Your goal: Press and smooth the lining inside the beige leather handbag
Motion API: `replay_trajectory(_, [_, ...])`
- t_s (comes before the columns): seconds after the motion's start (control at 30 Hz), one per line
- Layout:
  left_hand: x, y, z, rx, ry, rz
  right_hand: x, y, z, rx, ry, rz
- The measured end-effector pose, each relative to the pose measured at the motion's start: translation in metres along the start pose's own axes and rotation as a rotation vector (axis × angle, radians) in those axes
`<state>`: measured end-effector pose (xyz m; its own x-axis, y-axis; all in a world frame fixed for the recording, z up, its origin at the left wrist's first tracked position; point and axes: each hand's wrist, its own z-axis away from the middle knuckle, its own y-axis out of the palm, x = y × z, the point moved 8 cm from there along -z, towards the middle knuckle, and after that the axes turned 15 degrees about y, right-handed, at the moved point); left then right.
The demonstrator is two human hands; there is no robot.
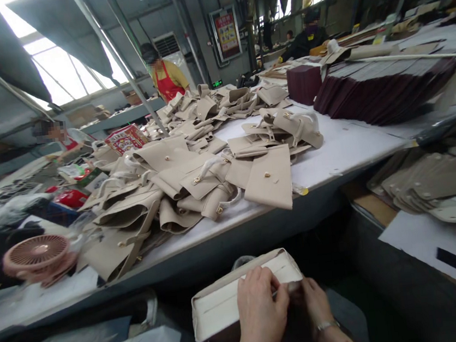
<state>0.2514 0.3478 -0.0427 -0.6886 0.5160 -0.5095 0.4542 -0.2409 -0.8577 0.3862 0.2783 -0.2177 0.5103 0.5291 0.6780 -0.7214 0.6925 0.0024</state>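
Low in front of me is a beige, box-shaped bag part (214, 306) with a whitish flat face and a raised rim, held tilted. My left hand (262, 304) lies over its right half, fingers curled and closed on it, the thumb and forefinger close together near the right end. Something small and thin shows by those fingertips, too blurred to name. At the right end of the bag part is my right hand (318, 304), a band on its wrist. Its fingers are bent and closed at the corner, and what they pinch is partly hidden.
Beyond my hands, a white table (333, 153) carries a heap of beige bags (187, 170), a pink fan (40, 258) and stacked dark red panels (383, 87). At right are beige pieces (434, 177). Several people work behind, one in a red apron (168, 81).
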Motion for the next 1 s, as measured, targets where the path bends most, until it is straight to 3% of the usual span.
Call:
replay_trajectory(0.07, [-0.001,-0.001,0.003,-0.026,0.007,-0.011,0.02,-0.021,0.022,-0.022,-0.138,0.108])
replay_trajectory(0.1, [-0.002,-0.002,0.004,-0.035,0.006,-0.012,0.038,-0.027,0.042,-0.011,-0.307,0.181])
replay_trajectory(0.13, [-0.002,-0.003,0.005,-0.043,0.002,-0.009,0.06,-0.027,0.07,0.005,-0.584,0.286])
replay_trajectory(0.2, [-0.002,-0.004,0.007,-0.061,-0.017,0.006,0.085,-0.016,0.131,0.047,-1.112,0.501])
replay_trajectory(0.23, [-0.002,-0.005,0.008,-0.067,-0.024,0.012,0.088,-0.009,0.154,0.049,-1.309,0.601])
replay_trajectory(0.3, [-0.001,-0.006,0.011,-0.08,-0.03,0.014,0.086,0.006,0.174,0.007,-1.516,0.75])
replay_trajectory(0.4, [0.002,-0.008,0.017,-0.111,-0.011,0.009,0.075,0.021,0.171,-0.076,-1.626,0.876])
replay_trajectory(0.5, [0.01,-0.013,0.025,-0.145,-0.027,0.028,0.064,0.028,0.163,-0.1,-1.629,0.914])
replay_trajectory(1.0, [0.047,-0.044,0.068,-0.264,-0.072,0.069,0.026,0.067,0.174,-0.059,-1.698,1.004])
